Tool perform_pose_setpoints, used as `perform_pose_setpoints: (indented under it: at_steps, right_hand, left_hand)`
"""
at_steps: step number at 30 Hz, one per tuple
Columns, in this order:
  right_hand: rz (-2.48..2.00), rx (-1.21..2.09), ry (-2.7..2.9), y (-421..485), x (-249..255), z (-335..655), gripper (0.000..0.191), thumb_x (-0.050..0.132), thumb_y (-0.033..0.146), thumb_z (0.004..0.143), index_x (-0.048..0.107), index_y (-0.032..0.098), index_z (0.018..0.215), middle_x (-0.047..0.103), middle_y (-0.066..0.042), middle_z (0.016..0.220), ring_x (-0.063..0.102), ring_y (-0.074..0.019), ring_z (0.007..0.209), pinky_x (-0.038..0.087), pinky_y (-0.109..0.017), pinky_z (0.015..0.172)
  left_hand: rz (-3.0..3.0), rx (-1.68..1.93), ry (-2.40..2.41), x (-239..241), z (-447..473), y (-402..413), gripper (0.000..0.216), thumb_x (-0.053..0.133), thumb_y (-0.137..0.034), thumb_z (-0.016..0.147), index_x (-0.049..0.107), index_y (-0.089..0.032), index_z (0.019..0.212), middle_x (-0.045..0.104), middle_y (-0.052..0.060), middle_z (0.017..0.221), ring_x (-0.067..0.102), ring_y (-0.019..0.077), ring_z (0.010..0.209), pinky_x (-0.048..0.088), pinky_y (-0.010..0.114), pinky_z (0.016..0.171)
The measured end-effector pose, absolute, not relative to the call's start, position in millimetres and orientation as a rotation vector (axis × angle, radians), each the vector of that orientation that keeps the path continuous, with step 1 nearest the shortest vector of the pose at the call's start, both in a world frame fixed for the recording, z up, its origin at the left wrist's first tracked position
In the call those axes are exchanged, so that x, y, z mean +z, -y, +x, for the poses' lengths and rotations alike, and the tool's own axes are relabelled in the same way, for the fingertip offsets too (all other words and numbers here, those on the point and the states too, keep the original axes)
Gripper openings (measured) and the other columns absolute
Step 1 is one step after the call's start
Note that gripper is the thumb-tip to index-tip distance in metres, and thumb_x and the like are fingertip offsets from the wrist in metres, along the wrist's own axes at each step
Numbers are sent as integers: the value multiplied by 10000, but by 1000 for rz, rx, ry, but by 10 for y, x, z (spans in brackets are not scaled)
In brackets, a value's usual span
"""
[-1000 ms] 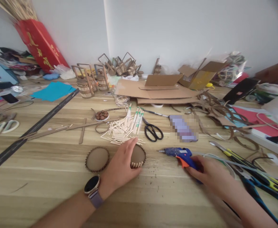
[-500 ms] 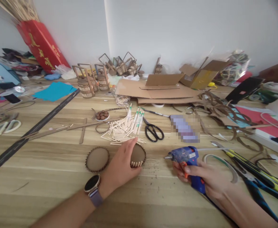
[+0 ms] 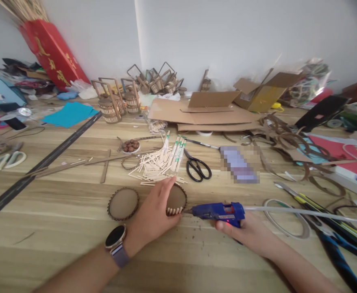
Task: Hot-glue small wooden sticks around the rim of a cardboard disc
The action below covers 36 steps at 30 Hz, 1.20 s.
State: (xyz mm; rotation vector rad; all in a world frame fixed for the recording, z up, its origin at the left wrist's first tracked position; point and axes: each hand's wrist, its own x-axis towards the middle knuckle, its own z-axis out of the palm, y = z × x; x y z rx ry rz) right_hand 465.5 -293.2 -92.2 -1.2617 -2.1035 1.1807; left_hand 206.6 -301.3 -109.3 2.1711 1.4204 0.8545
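Observation:
My left hand (image 3: 154, 209), with a watch on its wrist, spans the left side of a round brown base (image 3: 177, 197). Its thumb lies at the near edge and its fingers reach the far edge, gripping the base. Several short pale sticks (image 3: 174, 211) stand along the base's near rim. In my right hand (image 3: 242, 234) is a blue glue gun (image 3: 216, 211), held nearly level and pointing left. Its nozzle is at the base's near right rim, by the sticks; exact contact cannot be made out. A second round base (image 3: 123, 203) with a notched rim lies left of my left hand.
Beyond the bases lie a pile of pale sticks (image 3: 154, 167), black scissors (image 3: 198, 167) and a small bowl of brown nuts (image 3: 131, 146). Pliers (image 3: 325, 228) and a cutter (image 3: 306, 201) lie at right. Small baskets (image 3: 109, 110) and cardboard sheets (image 3: 203, 113) are at the back.
My right hand has brought the glue gun left and levelled it, so its nozzle now meets the base's rim. My left hand has stayed around the base.

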Motion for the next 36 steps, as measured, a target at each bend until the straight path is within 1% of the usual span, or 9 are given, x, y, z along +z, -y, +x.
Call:
perform_pose_setpoints:
  at_steps: [2,4,10,14,17,23,28,31,36]
  right_hand:
    - [-1278,1136,2147,2954,-911,4629,344,554,522,845,725,231,916,736,-54,870,672,-272,898,555,-381,811]
    - [-1296,1086,2189,2978,-908,4609,328,552,495,850,721,226,931,740,-54,875,681,-263,852,561,-362,775]
    - [-1280,956,2241,3022,-945,4593,279,544,432,864,712,211,894,740,-56,860,686,-233,781,552,-308,703]
    - [-1290,914,2264,3026,-952,4583,278,537,438,870,689,206,860,734,-61,852,678,-230,764,536,-303,673]
    - [-1293,876,2276,3021,-955,4567,273,538,438,872,672,206,828,714,-51,793,657,-221,705,521,-301,638]
    - [-1277,833,2287,3030,-980,4555,270,534,435,879,684,212,854,708,-51,823,654,-228,747,514,-309,679]
    - [-1294,841,2284,3051,-970,4558,294,521,450,882,674,206,827,699,-52,800,646,-217,727,513,-300,670]
    - [-1321,833,2274,3060,-954,4550,310,519,467,874,683,205,846,708,-63,834,654,-232,768,518,-314,691]
    - [-1373,820,2250,3075,-944,4541,330,527,499,846,692,213,845,707,-66,813,654,-243,754,528,-334,694]
  left_hand:
    - [2168,850,-1413,-1094,2065,3014,837,642,-114,722,253,-235,1453,399,118,1484,373,293,1381,332,491,1145]
    - [2170,848,-1409,-1098,2063,3014,842,638,-111,719,247,-235,1454,392,117,1489,365,291,1386,328,490,1149]
    - [2194,841,-1418,-1108,2066,3012,834,630,-106,726,239,-222,1454,386,121,1487,359,275,1386,319,472,1158]
    - [2196,843,-1417,-1108,2067,3016,835,638,-103,719,247,-216,1448,391,126,1483,365,278,1379,324,472,1153]
    - [2203,850,-1417,-1110,2065,3017,827,629,-95,718,252,-212,1445,396,128,1478,367,279,1378,327,472,1151]
    - [2204,815,-1426,-1104,2065,3008,805,636,-115,733,259,-191,1441,388,133,1482,357,273,1383,321,454,1157]
    - [2206,815,-1430,-1106,2060,3017,803,640,-121,741,253,-193,1442,384,128,1482,355,264,1382,323,446,1155]
    - [2215,820,-1426,-1119,2060,3016,815,647,-121,737,247,-194,1444,384,128,1483,352,262,1383,319,442,1158]
    - [2206,822,-1431,-1120,2071,3011,830,650,-107,721,251,-203,1442,382,131,1486,354,273,1385,324,453,1154]
